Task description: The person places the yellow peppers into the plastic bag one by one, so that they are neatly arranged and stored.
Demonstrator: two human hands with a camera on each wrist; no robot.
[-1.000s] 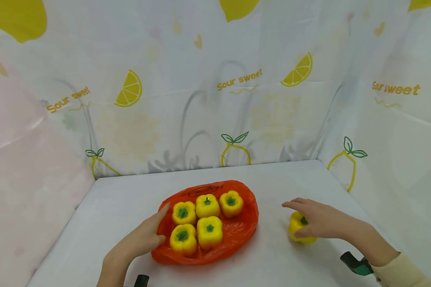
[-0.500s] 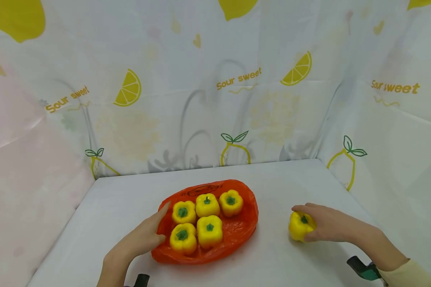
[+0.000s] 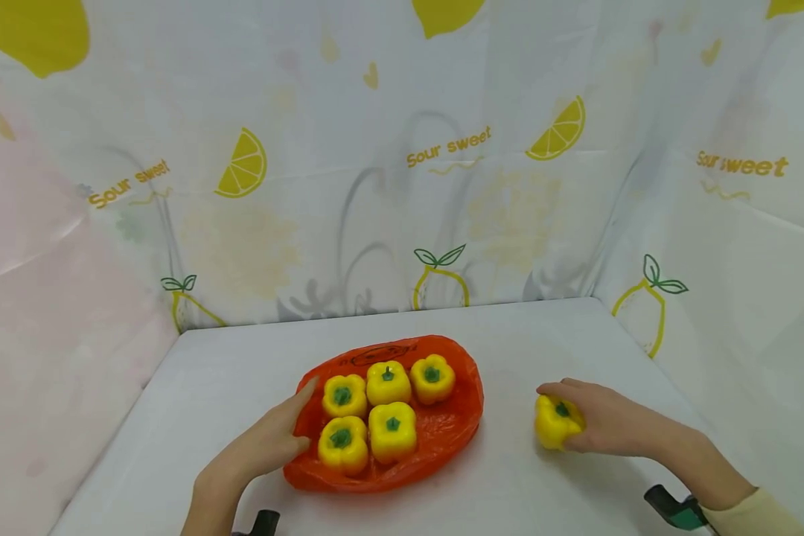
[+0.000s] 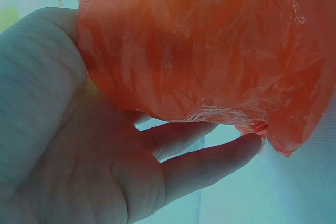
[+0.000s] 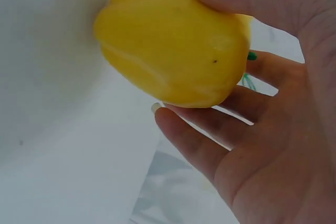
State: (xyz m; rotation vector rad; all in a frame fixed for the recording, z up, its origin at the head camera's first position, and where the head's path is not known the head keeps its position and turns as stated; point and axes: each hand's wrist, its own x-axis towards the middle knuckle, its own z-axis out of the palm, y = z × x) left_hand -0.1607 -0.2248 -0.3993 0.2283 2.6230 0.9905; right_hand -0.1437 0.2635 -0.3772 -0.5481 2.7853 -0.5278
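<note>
My right hand (image 3: 606, 418) grips a yellow bell pepper (image 3: 553, 424) by its side, low over the table at the right. In the right wrist view the thumb lies on one side of the pepper (image 5: 173, 45) and the fingers on the other; its green stem peeks out by the palm. Left of it is a shallow oval container of red plastic bag film (image 3: 442, 439), holding several yellow bell peppers (image 3: 392, 432). My left hand (image 3: 268, 439) rests at the container's left rim, and its fingers (image 4: 210, 169) stretch out, nearly straight, along the crinkled red film (image 4: 184, 51).
A white table (image 3: 241, 372) carries everything. Printed cloth with lemon drawings hangs behind it as a back wall (image 3: 348, 223), and more cloth (image 3: 744, 298) rises along the right side. A dark wrist mount (image 3: 673, 506) sits below my right forearm.
My right hand has come down onto the lone pepper, taken hold of it and moved it slightly left. The left hand and the red container have stayed put.
</note>
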